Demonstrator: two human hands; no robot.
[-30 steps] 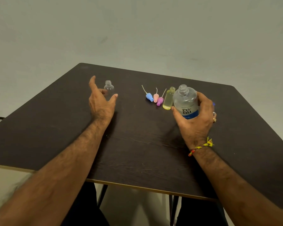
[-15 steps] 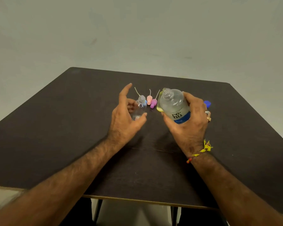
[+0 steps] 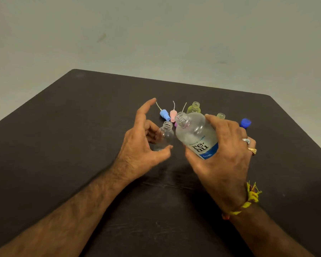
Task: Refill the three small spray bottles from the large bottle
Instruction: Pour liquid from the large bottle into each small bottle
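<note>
My right hand grips the large clear bottle with a blue label, uncapped and tilted left, its mouth close above a small clear bottle. My left hand holds that small open bottle upright on the table between thumb and middle fingers, index finger raised. Behind stand a yellowish small bottle and a second one, mostly hidden by my right hand. A blue spray cap and a pink spray cap lie with their tubes pointing away; a purple one is almost hidden.
A blue screw cap lies right of my right hand. The dark table ends at a far edge just behind the bottles and slopes off at the right corner. Grey floor lies beyond.
My left hand brought the small clear bottle from the left to the middle. My right hand lifted the large bottle and tilted it further toward the small bottle's mouth.
</note>
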